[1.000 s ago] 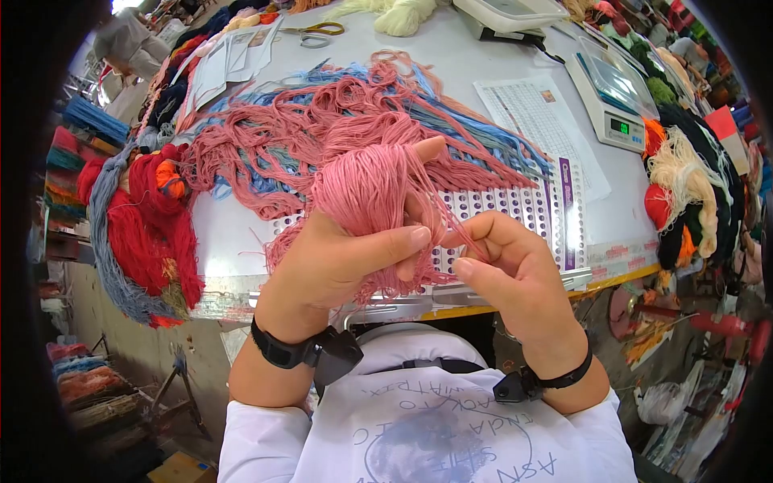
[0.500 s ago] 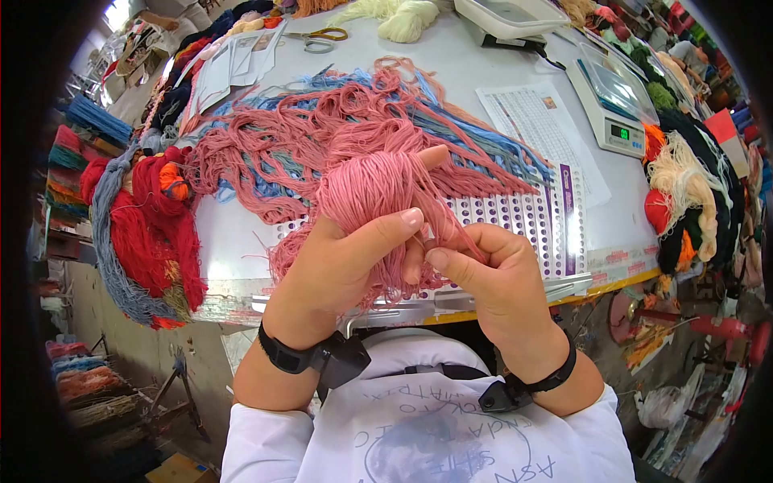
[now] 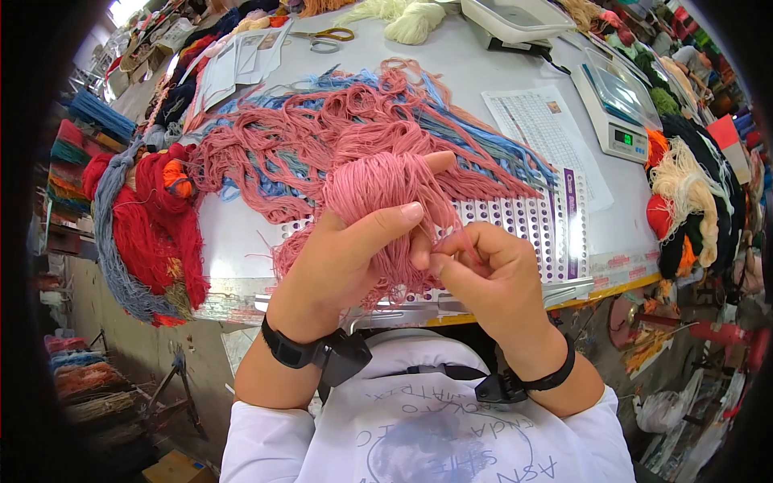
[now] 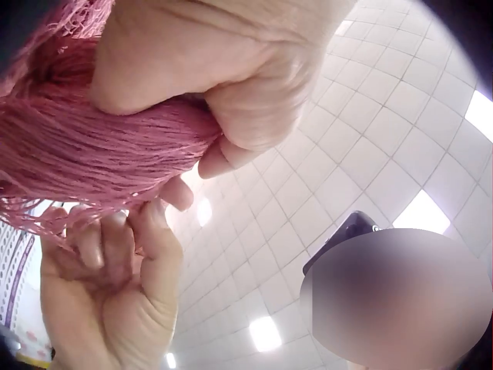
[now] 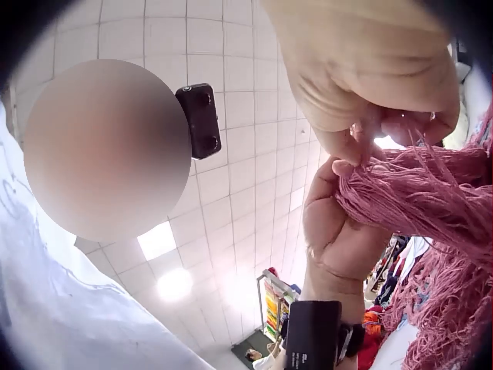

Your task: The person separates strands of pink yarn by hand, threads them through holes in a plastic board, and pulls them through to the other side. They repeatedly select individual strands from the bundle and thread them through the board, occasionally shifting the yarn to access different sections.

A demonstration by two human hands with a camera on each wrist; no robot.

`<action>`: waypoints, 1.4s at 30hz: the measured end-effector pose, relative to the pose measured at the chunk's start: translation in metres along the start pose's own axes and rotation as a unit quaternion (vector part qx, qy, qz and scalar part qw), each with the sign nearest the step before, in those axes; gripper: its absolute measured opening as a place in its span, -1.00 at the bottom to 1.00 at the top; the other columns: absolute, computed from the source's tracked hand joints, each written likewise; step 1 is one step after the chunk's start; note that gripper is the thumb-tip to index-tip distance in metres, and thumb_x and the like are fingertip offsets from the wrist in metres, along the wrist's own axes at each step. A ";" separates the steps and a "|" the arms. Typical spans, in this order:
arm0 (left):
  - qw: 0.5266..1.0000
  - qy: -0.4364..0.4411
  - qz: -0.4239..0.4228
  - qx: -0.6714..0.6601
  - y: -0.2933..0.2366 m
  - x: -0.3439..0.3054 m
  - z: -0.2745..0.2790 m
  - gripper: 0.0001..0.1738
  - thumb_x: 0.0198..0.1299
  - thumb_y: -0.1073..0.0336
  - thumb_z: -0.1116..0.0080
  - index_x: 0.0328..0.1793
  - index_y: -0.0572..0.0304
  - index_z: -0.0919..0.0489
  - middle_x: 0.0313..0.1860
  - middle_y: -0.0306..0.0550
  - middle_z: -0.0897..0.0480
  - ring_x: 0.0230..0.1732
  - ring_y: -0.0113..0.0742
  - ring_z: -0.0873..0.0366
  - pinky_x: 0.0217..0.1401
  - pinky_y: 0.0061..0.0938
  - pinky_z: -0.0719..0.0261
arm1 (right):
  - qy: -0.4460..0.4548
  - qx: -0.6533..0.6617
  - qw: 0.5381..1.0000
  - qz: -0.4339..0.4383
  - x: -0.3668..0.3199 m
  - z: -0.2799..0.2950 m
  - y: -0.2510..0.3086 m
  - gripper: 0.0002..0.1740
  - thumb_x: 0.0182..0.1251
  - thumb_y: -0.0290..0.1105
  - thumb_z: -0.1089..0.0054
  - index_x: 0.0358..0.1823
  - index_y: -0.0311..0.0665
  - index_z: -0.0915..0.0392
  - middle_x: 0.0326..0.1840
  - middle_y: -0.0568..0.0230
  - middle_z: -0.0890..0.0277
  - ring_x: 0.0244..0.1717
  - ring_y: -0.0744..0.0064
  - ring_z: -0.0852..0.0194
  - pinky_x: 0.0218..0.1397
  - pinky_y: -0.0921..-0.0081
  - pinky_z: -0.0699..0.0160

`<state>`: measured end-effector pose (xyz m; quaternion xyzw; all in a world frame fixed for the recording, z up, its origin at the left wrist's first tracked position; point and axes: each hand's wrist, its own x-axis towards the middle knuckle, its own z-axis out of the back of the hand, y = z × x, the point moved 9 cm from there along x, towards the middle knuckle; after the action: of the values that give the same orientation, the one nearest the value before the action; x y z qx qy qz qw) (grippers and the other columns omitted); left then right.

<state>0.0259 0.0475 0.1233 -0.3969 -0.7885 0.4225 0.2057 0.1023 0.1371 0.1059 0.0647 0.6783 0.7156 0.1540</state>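
A thick skein of pink yarn (image 3: pixel 372 187) lies in my left hand (image 3: pixel 342 253), whose thumb lies across its near side while a finger pokes out past the far end. In the left wrist view the skein's strands (image 4: pixel 115 150) run under that thumb. My right hand (image 3: pixel 503 270), beside the skein's right end, pinches a few loose strands between thumb and curled fingers. The right wrist view has the right hand (image 5: pixel 370 69) close against the skein's end (image 5: pixel 400 181). Beneath both hands is a heap of pink and blue yarn (image 3: pixel 282 121) on the white table.
A perforated white card with a purple strip (image 3: pixel 572 213) lies right of the heap. Farther back are a printed sheet (image 3: pixel 539 121), a digital scale (image 3: pixel 616 129), scissors (image 3: pixel 330 35) and pale yarn (image 3: pixel 415 22). Red and grey-blue skeins (image 3: pixel 117 249) hang over the left edge.
Both hands and the skein have shifted slightly. The right hand has come left, closer to the left hand's fingertips, still pinching loose strands. The left hand keeps its hold.
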 end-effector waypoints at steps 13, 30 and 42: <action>0.998 0.000 0.043 -0.046 0.006 0.003 0.003 -0.41 0.18 0.32 0.04 0.33 0.49 -0.26 0.17 0.13 -0.46 0.15 -0.14 -0.48 0.14 -0.32 -0.54 | 0.078 0.237 0.968 -0.009 0.009 -0.003 0.012 -0.84 0.24 -0.55 -0.07 -0.15 -0.37 -0.40 -0.32 0.35 -0.51 -0.38 0.73 -0.39 -0.30 0.75 -0.36; 0.999 0.021 -0.009 0.022 0.004 0.015 0.003 -0.29 0.00 0.39 -0.17 0.32 0.49 -0.27 -0.39 -0.10 -0.55 -0.43 -0.39 -0.49 0.01 -0.41 -0.50 | -0.005 0.173 0.983 0.053 0.015 0.016 0.009 -0.89 0.26 -0.43 -0.20 -0.30 -0.33 -0.52 -0.45 0.45 -0.44 -0.40 0.78 -0.28 -0.34 0.72 -0.24; 0.955 -0.120 -0.051 -0.267 -0.165 -0.034 0.288 -0.78 0.39 0.42 0.22 -0.33 0.29 -0.39 -0.71 -0.35 -0.16 -0.76 -0.60 -0.04 -0.61 -0.71 -0.12 | -0.164 0.248 0.954 -0.045 -0.074 0.403 -0.044 -0.82 0.44 -0.30 0.06 -0.32 -0.20 -0.40 -0.65 0.61 0.03 -0.73 0.80 0.16 -0.74 0.77 0.17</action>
<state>-0.2182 -0.1788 0.1000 -0.3432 -0.9105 0.2301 0.0170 0.2992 0.4989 0.1000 0.1868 0.8022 0.4963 0.2745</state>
